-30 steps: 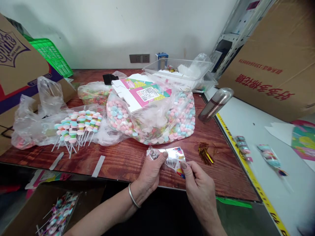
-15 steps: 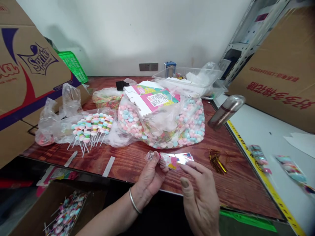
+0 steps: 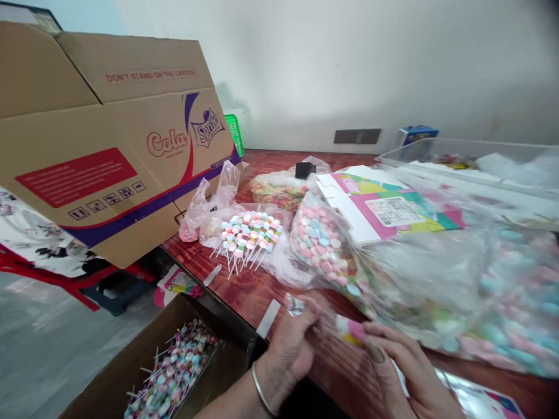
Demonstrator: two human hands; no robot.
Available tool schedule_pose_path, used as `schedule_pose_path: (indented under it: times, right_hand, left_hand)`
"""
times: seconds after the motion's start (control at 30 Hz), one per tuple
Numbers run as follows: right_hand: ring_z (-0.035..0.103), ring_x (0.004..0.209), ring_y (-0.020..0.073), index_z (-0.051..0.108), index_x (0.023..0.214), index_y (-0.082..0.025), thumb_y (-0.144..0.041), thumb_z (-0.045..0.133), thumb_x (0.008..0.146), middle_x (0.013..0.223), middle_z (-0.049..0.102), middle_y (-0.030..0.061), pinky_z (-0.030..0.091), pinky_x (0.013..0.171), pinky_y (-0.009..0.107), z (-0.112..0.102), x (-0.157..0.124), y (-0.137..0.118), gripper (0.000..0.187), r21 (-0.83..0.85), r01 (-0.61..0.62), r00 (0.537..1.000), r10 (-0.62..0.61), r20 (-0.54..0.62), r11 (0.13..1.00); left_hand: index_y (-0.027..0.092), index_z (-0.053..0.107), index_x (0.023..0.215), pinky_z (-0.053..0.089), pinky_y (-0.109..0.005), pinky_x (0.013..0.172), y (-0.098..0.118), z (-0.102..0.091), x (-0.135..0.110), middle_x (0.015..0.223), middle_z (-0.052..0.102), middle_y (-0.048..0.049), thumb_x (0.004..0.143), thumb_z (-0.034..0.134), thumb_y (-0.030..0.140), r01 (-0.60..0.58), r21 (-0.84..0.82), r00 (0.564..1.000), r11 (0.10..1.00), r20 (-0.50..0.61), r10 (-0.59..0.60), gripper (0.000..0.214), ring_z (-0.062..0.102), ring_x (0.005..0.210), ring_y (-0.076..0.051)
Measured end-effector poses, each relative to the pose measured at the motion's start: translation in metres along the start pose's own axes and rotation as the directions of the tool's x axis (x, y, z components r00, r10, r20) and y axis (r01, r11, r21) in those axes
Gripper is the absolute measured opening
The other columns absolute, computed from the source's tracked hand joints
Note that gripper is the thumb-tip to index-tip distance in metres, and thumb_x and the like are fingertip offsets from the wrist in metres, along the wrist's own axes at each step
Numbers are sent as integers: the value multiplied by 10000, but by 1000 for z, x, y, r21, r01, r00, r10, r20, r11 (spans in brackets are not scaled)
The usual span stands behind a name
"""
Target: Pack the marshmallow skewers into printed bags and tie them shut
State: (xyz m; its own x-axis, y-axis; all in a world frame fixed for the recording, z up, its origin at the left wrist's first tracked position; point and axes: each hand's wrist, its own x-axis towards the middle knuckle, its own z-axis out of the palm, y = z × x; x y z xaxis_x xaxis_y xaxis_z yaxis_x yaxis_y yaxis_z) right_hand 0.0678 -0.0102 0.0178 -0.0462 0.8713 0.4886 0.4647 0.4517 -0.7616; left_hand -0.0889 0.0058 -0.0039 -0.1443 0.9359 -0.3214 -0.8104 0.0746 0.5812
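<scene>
“Below the pale wall runs the red-brown wood-grain table (image 3: 238, 302), flat and a bit glossy. What's that leaning by its left end?”

“A Cola-and-Sprite carton (image 3: 131, 128), stiff brown cardboard. Lower down, off the front edge, an open cardboard box (image 3: 126, 355) is heaped with pastel sweets on white sticks (image 3: 179, 361).”

“And that big clear bag (image 3: 425, 270) of marshmallows is all slack wrinkles. Smooth printed card (image 3: 371, 212) lies on top. To its left, marshmallow skewers (image 3: 251, 233) are fanned over crinkled plastic, stubby soft discs on thin straight sticks.”

“Now the hands. How's the grip?”

“Right hand (image 3: 406, 369) has a shiny foil sheet (image 3: 483, 401) lying just beside it, and its fingertips are at one end of a pink-and-yellow printed wrapper (image 3: 351, 330), over the table front between both hands. Too blurred to tell whether they pinch it. Left hand (image 3: 290, 343), the one with the smooth metal bangle (image 3: 262, 390), is curled narrow, thumb closed on a crumpled silvery film (image 3: 294, 304) poking up.”

“One piece, film and wrapper?”

“Can't tell through the blur. Either way, stuff that thin probably creases and slips, so I'd anchor it with the left thumb, take only the very edge with the right, and pull gently, level. A hard tug might split it.”
</scene>
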Motion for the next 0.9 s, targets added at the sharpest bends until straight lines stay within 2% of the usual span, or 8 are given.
schedule_pose_path:
  times: [0.1, 0.2, 0.23, 0.37, 0.47, 0.67, 0.8, 0.9]
  right_hand:
    - [661, 995, 236, 716, 983, -246, -406, 568, 857, 1058, 718, 58, 517, 871, 352, 60, 43, -18, 252, 175, -201, 976, 181, 123, 964]
    - [675, 656, 186, 710, 935, -184, -434, 580, 800, 866, 748, 65, 514, 561, 276, 139, 79, -28, 312, 328, -587, 766, 378, 520, 740]
    - [607, 476, 152, 697, 897, -169, -429, 540, 807, 744, 736, 49, 443, 428, 251, 166, 88, -29, 316, 327, -635, 726, 397, 561, 699]
    - [423, 272, 87, 575, 654, -182, -386, 480, 804, 485, 631, 2, 260, 298, 200, 249, 111, -24, 271, 318, -720, 660, 467, 588, 617]
    - [367, 253, 73, 487, 581, -213, -391, 485, 789, 410, 556, -27, 231, 286, 196, 276, 116, -19, 274, 336, -741, 656, 517, 550, 582]
    - [400, 333, 92, 499, 626, -219, -423, 539, 775, 415, 484, -63, 295, 340, 209, 253, 112, -24, 255, 390, -681, 727, 510, 459, 620]
    - [540, 527, 127, 583, 670, -198, -445, 626, 761, 577, 598, -16, 430, 480, 215, 174, 107, -29, 268, 396, -600, 785, 415, 460, 695]
    - [560, 479, 139, 667, 836, -218, -453, 561, 848, 549, 591, -25, 464, 464, 221, 90, 89, -17, 259, 211, -355, 878, 248, 409, 911]
  left_hand:
    - [137, 564, 639, 341, -171, 500, 56, -34, 15, 564, 513, 54, 556, 891, 284, -158, -51, 980, 986, -129, 150, 369, 408, 497, -41]
    - [138, 584, 674, 338, -132, 459, 105, -67, 21, 580, 517, 66, 546, 900, 261, -285, -93, 930, 954, -268, 252, 362, 388, 479, -19]
    - [137, 582, 667, 350, -126, 454, 117, -76, 21, 574, 508, 70, 540, 903, 251, -322, -98, 911, 941, -302, 280, 363, 385, 476, -16]
    - [131, 610, 700, 393, -123, 447, 140, -100, 22, 575, 503, 74, 492, 920, 217, -380, -112, 864, 918, -397, 309, 383, 378, 467, -9]
    - [127, 623, 719, 404, -131, 442, 140, -106, 27, 584, 507, 70, 509, 914, 220, -355, -144, 871, 924, -411, 270, 370, 377, 461, -10]
    - [141, 594, 707, 366, -147, 430, 135, -99, 45, 536, 416, 76, 706, 794, 144, -258, -349, 899, 901, -429, 91, 199, 369, 433, -22]
    - [148, 559, 700, 329, -152, 438, 127, -79, 48, 559, 401, 62, 816, 691, 153, -127, -460, 955, 879, -297, -17, 176, 358, 452, -31]
    - [141, 547, 693, 323, -155, 445, 112, -60, 47, 586, 428, 50, 803, 707, 162, -27, -446, 978, 895, -198, -69, 196, 354, 469, -33]
